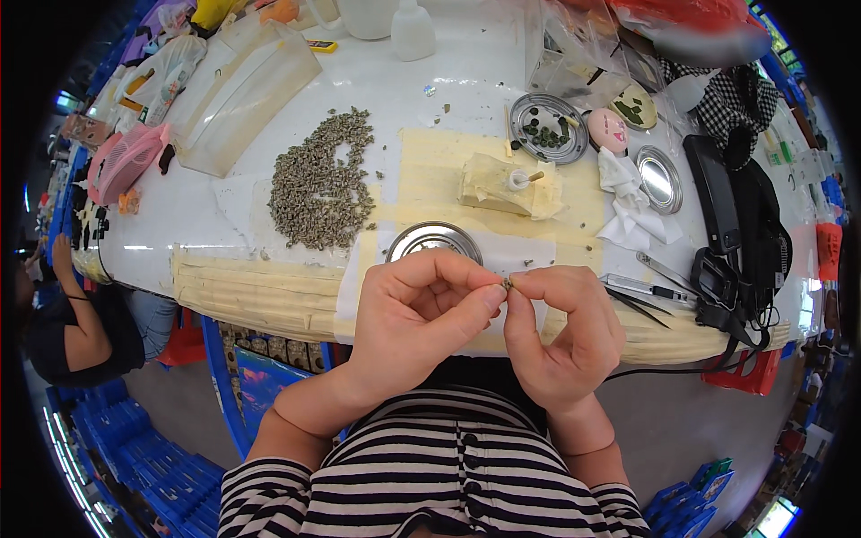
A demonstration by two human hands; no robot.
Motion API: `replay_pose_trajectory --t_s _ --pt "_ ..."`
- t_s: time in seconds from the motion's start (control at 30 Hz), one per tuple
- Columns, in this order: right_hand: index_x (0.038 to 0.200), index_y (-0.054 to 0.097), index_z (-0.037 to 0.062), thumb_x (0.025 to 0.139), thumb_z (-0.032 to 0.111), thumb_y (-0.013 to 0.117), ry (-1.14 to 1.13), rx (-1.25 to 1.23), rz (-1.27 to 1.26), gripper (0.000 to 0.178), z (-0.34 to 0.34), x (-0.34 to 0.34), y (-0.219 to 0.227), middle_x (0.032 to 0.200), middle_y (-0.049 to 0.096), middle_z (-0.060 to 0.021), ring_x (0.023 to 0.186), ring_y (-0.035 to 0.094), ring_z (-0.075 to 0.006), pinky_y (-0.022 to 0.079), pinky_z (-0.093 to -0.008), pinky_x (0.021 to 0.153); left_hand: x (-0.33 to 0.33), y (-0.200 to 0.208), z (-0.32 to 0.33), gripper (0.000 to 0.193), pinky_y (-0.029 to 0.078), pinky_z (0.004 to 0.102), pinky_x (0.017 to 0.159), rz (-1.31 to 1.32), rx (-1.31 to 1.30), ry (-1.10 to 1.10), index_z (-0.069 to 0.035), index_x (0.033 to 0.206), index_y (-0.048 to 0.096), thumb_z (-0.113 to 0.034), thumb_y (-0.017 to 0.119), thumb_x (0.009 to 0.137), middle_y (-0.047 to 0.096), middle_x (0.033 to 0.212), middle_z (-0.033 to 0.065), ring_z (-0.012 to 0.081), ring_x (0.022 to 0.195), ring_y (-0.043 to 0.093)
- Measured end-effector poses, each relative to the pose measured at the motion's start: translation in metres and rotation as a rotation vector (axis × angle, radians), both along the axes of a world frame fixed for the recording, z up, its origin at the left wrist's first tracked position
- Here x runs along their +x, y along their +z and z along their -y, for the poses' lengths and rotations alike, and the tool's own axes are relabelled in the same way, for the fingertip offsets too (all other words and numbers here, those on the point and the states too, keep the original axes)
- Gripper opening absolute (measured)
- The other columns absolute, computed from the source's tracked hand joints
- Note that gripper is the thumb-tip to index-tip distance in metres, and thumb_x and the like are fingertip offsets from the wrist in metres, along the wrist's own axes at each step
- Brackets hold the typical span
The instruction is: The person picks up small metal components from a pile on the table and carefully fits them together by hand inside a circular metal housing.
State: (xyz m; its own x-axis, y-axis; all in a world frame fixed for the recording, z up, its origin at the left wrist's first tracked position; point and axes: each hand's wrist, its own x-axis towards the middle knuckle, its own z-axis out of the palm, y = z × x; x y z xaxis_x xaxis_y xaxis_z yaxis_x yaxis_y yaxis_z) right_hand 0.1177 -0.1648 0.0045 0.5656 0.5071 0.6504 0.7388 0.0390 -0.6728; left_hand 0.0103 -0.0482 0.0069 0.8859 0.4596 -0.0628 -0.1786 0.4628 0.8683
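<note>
My left hand [421, 314] and my right hand [565, 332] meet over the near edge of the table, thumb and forefinger of each pinched together. Between the fingertips is a tiny grey metal piece [508, 282], too small to make out its exact kind; both hands seem to touch it. Just beyond my left hand lies a round shiny metal dish [434, 237], partly covered by my fingers. Farther left, a large heap of small grey metal pieces [321, 184] is spread on the white table. A taped block [502, 186] with a small white pot [518, 180] stands ahead.
A metal dish with dark green bits [549, 130] is at the back right, near a pink round object [608, 131]. Tweezers and a utility knife [647, 289] lie right of my hand. A clear plastic tray [238, 99] stands back left. Another person [85, 332] sits at far left.
</note>
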Motion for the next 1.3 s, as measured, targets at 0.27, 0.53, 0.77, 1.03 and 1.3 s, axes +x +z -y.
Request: replay_pose_trajectory --t_s 0.27,0.53,0.77,1.03,1.3 --pt "0.091 0.068 0.0021 0.069 -0.007 0.075 -0.032 -0.006 0.109 0.024 -0.001 -0.002 0.001 0.082 0.069 -0.0086 0.07 0.066 -0.0216 0.052 -0.0287 0.059 0.002 0.0 0.005 0.01 0.053 0.0212 0.078 0.026 -0.012 0.057 0.005 0.101 0.066 0.004 0.064 0.091 0.069 0.096 0.0074 0.0083 0.087 0.065" --pt "0.094 0.069 0.001 0.07 -0.009 0.074 0.003 -0.005 0.089 0.027 0.001 -0.002 0.0 0.084 0.07 -0.0095 0.072 0.067 -0.0217 0.053 -0.0286 0.061 0.0 0.003 -0.003 0.01 0.054 0.0221 0.078 -0.015 -0.001 0.004 0.005 0.101 0.066 0.003 0.064 0.091 0.069 0.095 0.0068 0.0084 0.086 0.065" --pt "0.096 0.07 0.0004 0.07 -0.01 0.072 0.028 -0.021 0.076 0.028 0.003 -0.004 0.003 0.085 0.07 -0.0104 0.072 0.067 -0.0218 0.054 -0.0286 0.061 -0.002 0.004 -0.006 0.012 0.054 0.0222 0.078 -0.026 0.013 -0.011 0.005 0.102 0.066 0.002 0.065 0.091 0.069 0.095 0.0068 0.0084 0.086 0.065" --pt "0.097 0.07 -0.0001 0.07 -0.012 0.072 0.043 -0.022 0.06 0.029 0.004 -0.005 0.004 0.085 0.07 -0.0107 0.073 0.068 -0.0221 0.054 -0.0286 0.061 -0.002 0.003 -0.007 0.011 0.054 0.0219 0.077 -0.03 0.03 -0.024 0.005 0.101 0.066 0.002 0.066 0.09 0.068 0.093 0.0063 0.0084 0.086 0.065" --pt "0.096 0.07 -0.0002 0.07 -0.012 0.071 0.048 -0.03 0.057 0.029 0.005 -0.004 0.005 0.085 0.07 -0.0106 0.073 0.068 -0.0218 0.054 -0.0284 0.061 -0.002 0.004 -0.007 0.01 0.054 0.0216 0.076 -0.038 0.023 -0.027 0.004 0.099 0.066 0.002 0.066 0.09 0.068 0.093 0.0059 0.0081 0.085 0.065"
